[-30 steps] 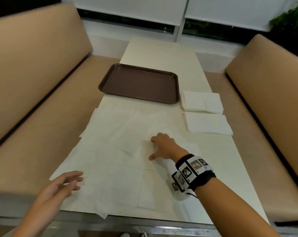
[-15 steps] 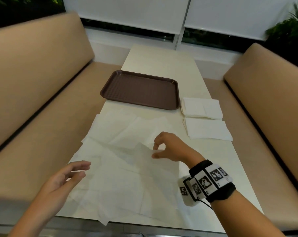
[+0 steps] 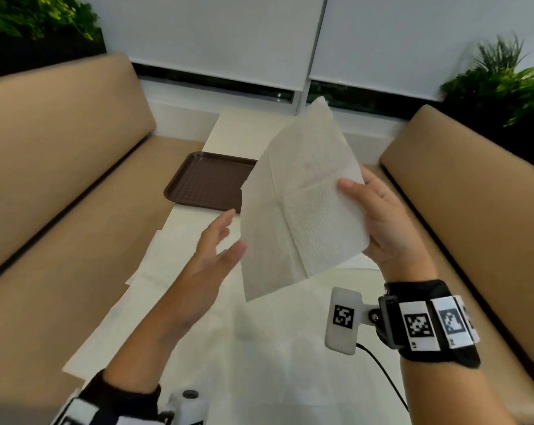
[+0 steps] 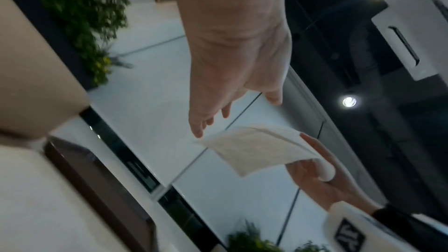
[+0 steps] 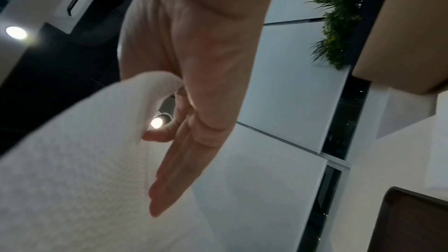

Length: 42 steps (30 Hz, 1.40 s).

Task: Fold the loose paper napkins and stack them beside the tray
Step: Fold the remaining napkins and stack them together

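Note:
My right hand (image 3: 374, 211) holds one unfolded white paper napkin (image 3: 299, 204) up in the air above the table, thumb on its front and fingers behind it. The right wrist view shows the napkin (image 5: 72, 160) curling over that thumb. My left hand (image 3: 212, 259) is open, palm toward the napkin's left edge and just short of it; from the left wrist the fingers (image 4: 201, 122) reach toward the napkin (image 4: 257, 148). The brown tray (image 3: 207, 182) lies beyond, partly hidden by the raised napkin. Several loose napkins (image 3: 173, 262) lie spread on the table below.
Tan padded benches (image 3: 60, 154) run along both sides of the narrow white table (image 3: 238, 127). Window blinds and plants are at the far end. The raised napkin and my right hand hide the table to the right of the tray.
My right hand pinched a napkin on the table and lifted it up in front of me. My left hand rose from the table's near left edge toward it.

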Available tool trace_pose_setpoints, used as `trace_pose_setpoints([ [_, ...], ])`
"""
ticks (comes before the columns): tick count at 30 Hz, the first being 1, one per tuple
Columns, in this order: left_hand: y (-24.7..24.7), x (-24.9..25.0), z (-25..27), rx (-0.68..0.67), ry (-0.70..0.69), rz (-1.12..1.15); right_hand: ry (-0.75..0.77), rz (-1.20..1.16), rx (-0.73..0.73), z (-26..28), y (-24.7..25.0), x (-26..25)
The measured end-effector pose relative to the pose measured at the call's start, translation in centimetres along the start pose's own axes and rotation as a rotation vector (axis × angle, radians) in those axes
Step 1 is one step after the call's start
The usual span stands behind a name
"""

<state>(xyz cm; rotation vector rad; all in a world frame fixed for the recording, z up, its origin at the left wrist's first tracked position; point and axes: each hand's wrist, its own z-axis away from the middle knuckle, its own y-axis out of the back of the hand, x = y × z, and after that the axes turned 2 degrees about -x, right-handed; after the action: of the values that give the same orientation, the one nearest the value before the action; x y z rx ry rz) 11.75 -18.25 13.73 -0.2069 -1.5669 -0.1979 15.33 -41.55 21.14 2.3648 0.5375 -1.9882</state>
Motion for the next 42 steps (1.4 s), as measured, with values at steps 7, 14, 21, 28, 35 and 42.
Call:
trace_pose_setpoints([
  [7,-4.3,2.0,-5.5,-0.076,0.160,0.658,-0.064,-0.056,0.154,0.3,-0.3,3.7],
  [14,-4.7,1.1,-7.9,0.073,0.169,0.651,-0.137,0.221,0.267,1.0,0.4,6.0],
  [21,-4.3,0.4,-8.4,0.176,0.071,0.463,-0.082,0.498,0.412,0.5,1.5,6.1],
  [28,-3.7,1.1,-7.6,-0.017,-0.010,0.065,-0.069,0.725,0.143,-2.2,1.1,2.1],
  [35,-2.8,1.4,-6.8,-0.121,0.064,0.017,-0.072,0.817,-0.010,-3.4,1.5,1.7],
  [42,-2.4,1.5,-6.7,-0.058,0.071,-0.040,-0.094,0.781,0.013,-2.9,2.1,2.4],
])
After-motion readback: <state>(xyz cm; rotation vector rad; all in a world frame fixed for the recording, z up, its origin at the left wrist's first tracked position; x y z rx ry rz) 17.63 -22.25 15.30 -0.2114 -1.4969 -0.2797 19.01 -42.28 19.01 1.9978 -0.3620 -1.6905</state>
